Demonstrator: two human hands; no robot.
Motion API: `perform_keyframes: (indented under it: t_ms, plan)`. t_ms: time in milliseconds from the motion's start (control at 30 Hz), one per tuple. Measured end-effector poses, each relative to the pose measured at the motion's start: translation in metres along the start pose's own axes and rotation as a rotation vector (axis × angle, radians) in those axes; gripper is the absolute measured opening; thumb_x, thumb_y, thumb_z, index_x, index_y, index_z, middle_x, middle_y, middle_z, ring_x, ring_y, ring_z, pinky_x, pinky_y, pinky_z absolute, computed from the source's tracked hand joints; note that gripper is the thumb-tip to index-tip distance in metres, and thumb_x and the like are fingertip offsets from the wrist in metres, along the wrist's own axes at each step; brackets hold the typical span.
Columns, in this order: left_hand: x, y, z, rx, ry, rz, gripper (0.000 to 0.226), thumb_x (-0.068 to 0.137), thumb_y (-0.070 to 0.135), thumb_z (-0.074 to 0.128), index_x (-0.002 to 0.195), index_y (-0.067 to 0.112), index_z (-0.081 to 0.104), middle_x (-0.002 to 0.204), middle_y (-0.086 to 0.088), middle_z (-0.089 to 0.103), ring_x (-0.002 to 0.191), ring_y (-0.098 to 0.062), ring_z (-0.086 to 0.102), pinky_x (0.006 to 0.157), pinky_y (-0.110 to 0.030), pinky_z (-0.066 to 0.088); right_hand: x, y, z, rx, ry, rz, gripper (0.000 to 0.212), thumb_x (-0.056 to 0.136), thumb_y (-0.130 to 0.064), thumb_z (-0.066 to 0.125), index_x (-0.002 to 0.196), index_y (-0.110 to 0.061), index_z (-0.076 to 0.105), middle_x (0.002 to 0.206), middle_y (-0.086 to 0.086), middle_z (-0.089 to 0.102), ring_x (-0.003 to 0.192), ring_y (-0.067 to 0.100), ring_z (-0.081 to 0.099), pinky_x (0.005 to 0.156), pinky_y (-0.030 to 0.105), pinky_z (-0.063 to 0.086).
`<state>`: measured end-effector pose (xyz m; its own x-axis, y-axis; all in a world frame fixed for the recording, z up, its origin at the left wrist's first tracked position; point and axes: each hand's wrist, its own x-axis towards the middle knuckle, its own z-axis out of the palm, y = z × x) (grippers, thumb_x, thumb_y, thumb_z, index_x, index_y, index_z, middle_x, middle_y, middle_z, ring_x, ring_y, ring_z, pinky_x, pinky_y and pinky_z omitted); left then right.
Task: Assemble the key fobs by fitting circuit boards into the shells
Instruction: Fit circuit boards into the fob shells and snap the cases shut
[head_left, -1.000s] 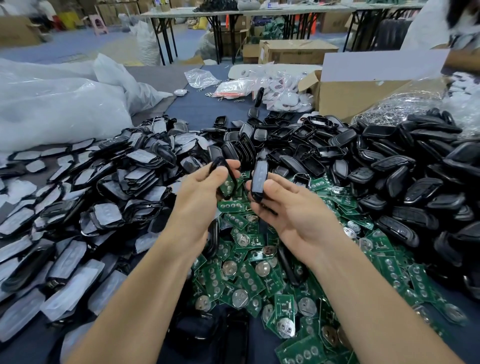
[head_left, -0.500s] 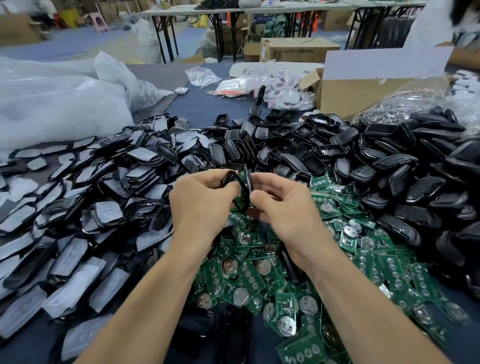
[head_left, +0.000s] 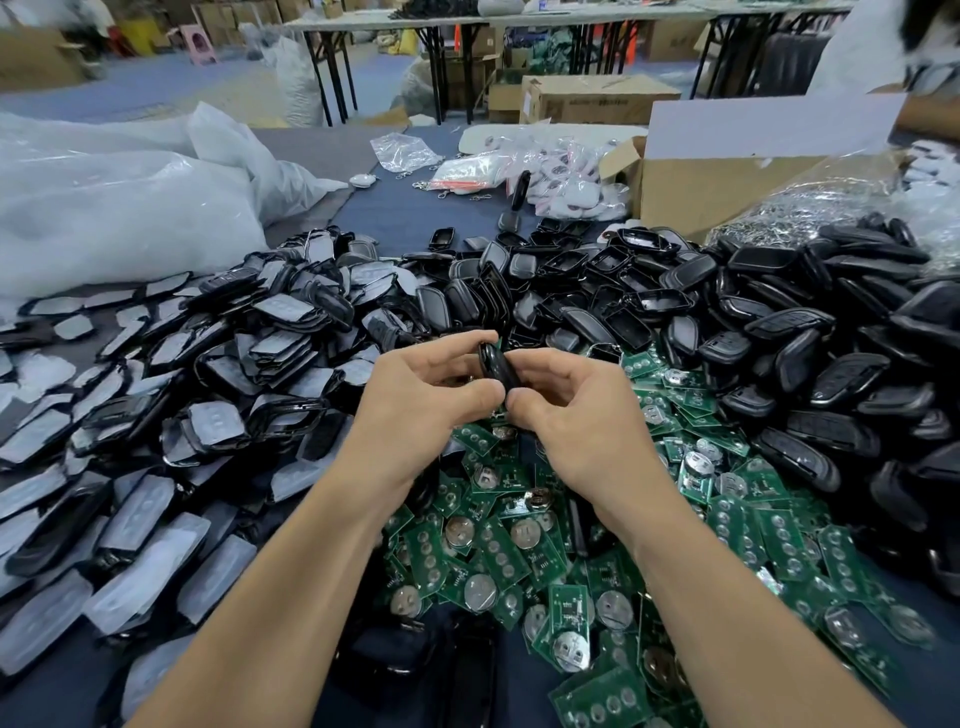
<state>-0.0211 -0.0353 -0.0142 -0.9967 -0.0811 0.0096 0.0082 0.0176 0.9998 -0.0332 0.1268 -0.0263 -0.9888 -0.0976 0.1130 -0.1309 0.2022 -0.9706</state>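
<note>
Both hands are up over the middle of the desk (head_left: 410, 208), meeting on one black key fob shell (head_left: 494, 365). The left hand (head_left: 410, 400) curls round its near side, thumb on the lower edge and fingers over the top. The right hand (head_left: 582, 415) pinches the other side, thumb tip just beside the left thumb. The shell sits edge-on to the camera, raised above the heap of green circuit boards (head_left: 519, 545), so whether a board is already seated inside, I cannot tell. This looks like the closing squeeze of one fob. To do it well, I'd say the halves want lining up all round the rim first, with pressure then walked evenly along the seam by both thumbs rather than forced at one corner. If the board is tilted in its pocket, the shell may gap or a clip may give. A quick feel round the edge for a flush seam would settle it. Plenty of stock is in reach: bare black shells (head_left: 779, 338) are piled on the right and shells with pale film (head_left: 156, 415) on the left. The boards lie directly beneath the wrists, many showing round silver cells. Beyond the piles sit a cardboard box (head_left: 701, 187) and a big white plastic bag (head_left: 104, 208).
</note>
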Motion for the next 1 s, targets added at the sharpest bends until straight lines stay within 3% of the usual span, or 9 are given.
perform_keyframes:
  t_ms: [200,333,500,567,667,767,900,1000]
  plan:
    - [-0.002,0.002,-0.002,0.103,-0.041,0.038,0.040,0.082,-0.003,0.082,0.106,0.030,0.082,0.098,0.000,0.081,0.092,-0.013,0.076,0.077,-0.024,0.060,-0.001,0.001,-0.007,-0.106,0.002,-0.022,0.040,0.080,-0.013,0.085,0.113,-0.033,0.078,0.104,-0.019,0.077,0.101,-0.005,0.070,0.093,0.016,0.054]
    - [-0.003,0.003,0.002,0.057,-0.027,0.038,0.029,0.088,0.002,0.079,0.104,0.026,0.082,0.093,-0.002,0.082,0.086,-0.015,0.079,0.074,-0.023,0.062,-0.004,0.001,-0.005,-0.207,0.048,-0.067,0.042,0.080,-0.011,0.085,0.112,-0.036,0.078,0.097,-0.026,0.075,0.095,-0.011,0.068,0.079,0.004,0.051]
    - [-0.005,0.003,0.006,0.012,0.026,0.055,0.030,0.091,-0.001,0.075,0.093,0.027,0.085,0.088,-0.003,0.082,0.084,-0.017,0.080,0.071,-0.024,0.063,-0.010,-0.005,0.001,-0.263,0.105,-0.126,0.058,0.079,-0.005,0.080,0.118,-0.047,0.069,0.094,-0.030,0.070,0.087,0.005,0.074,0.083,0.034,0.063]
    - [-0.004,0.003,0.006,-0.025,0.019,0.047,0.028,0.091,-0.004,0.074,0.095,0.021,0.085,0.090,-0.005,0.082,0.086,-0.017,0.079,0.072,-0.024,0.063,-0.012,-0.006,0.001,-0.292,0.124,-0.171,0.054,0.078,-0.003,0.080,0.117,-0.040,0.073,0.094,-0.033,0.066,0.090,0.005,0.073,0.089,0.035,0.062]
    - [-0.004,0.002,0.009,-0.083,0.019,0.029,0.027,0.091,-0.007,0.072,0.097,0.017,0.083,0.091,-0.005,0.082,0.084,-0.015,0.079,0.072,-0.022,0.062,-0.013,-0.007,0.002,-0.366,0.162,-0.247,0.051,0.078,-0.002,0.078,0.118,-0.033,0.077,0.108,-0.019,0.074,0.095,0.004,0.069,0.093,0.033,0.060]
    - [-0.005,0.000,0.013,-0.070,0.034,0.036,0.025,0.092,-0.004,0.072,0.100,0.018,0.082,0.093,-0.005,0.082,0.088,-0.016,0.079,0.073,-0.023,0.061,-0.013,-0.007,0.001,-0.386,0.169,-0.252,0.050,0.079,-0.001,0.077,0.117,-0.033,0.076,0.107,-0.012,0.077,0.094,0.008,0.070,0.088,0.034,0.061]
    - [-0.006,0.002,0.014,-0.101,0.058,0.058,0.029,0.094,0.001,0.072,0.091,0.026,0.086,0.092,-0.006,0.082,0.088,-0.018,0.079,0.073,-0.024,0.062,-0.013,-0.010,-0.001,-0.363,0.180,-0.244,0.050,0.079,-0.001,0.077,0.115,-0.035,0.076,0.104,-0.015,0.076,0.086,-0.001,0.065,0.089,0.030,0.060]
    - [-0.006,0.003,0.016,-0.136,0.075,0.047,0.025,0.097,0.008,0.070,0.090,0.025,0.086,0.093,-0.009,0.081,0.090,-0.024,0.079,0.073,-0.027,0.062,-0.014,-0.010,0.000,-0.366,0.184,-0.257,0.051,0.079,-0.001,0.077,0.117,-0.034,0.076,0.108,-0.013,0.076,0.096,0.006,0.069,0.093,0.032,0.059]
